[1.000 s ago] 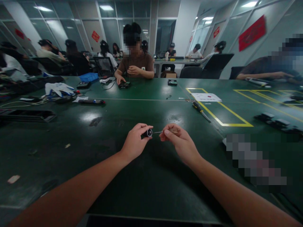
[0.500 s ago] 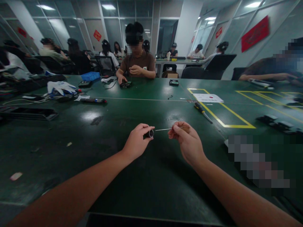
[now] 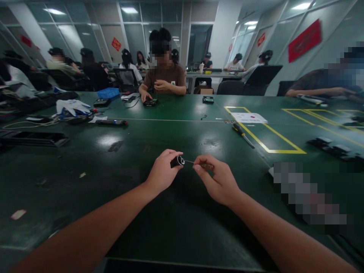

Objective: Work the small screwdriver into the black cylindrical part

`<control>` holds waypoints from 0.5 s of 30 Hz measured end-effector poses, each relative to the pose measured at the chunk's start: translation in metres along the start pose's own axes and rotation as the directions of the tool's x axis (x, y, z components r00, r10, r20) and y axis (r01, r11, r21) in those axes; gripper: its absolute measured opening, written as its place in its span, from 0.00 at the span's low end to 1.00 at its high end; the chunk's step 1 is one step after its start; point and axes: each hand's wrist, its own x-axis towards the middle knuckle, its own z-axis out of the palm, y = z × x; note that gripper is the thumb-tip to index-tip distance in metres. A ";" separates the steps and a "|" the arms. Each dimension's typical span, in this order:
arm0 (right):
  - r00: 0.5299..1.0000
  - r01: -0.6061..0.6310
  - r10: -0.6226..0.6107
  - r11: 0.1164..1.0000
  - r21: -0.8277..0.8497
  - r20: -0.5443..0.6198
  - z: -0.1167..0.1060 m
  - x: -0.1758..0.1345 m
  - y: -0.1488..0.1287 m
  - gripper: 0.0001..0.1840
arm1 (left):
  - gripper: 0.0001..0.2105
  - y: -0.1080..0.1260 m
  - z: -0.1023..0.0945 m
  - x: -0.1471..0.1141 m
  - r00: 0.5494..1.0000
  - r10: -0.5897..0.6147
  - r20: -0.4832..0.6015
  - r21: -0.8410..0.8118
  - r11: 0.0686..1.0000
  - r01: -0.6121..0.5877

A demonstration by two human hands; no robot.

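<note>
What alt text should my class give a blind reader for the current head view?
The wearer's left hand holds a black cylinder, its silver-rimmed end facing a thin-shafted tool in the right hand, above a green table. A screwdriver lies beyond, to the right; a co-worker sits opposite.

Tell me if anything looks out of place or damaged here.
Likely litter: a pale scrap and a smaller scrap lie on the green table at left, and a dark patch marks its surface. A white sheet covers part of the yellow tape outline. Nothing odd shows at the left hand or right hand.
</note>
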 end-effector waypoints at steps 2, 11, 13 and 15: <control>0.999 -0.019 0.018 1.000 -0.010 -0.031 -0.001 0.001 0.001 0.03 | 0.20 0.000 0.000 0.001 1.000 -0.012 0.005 0.013 1.000 0.012; 0.977 -0.133 0.147 0.987 0.096 -0.155 -0.003 0.002 0.007 0.05 | 0.20 -0.004 0.001 0.000 0.999 -0.031 0.040 0.031 0.999 0.030; 0.968 -0.152 0.172 0.981 0.122 -0.182 -0.004 0.003 0.008 0.06 | 0.20 -0.005 -0.001 0.001 0.999 -0.037 0.025 0.041 0.998 0.036; 0.963 -0.164 0.189 0.977 0.136 -0.194 -0.004 0.003 0.009 0.07 | 0.19 -0.007 -0.003 0.003 0.998 -0.063 0.016 0.053 0.997 0.062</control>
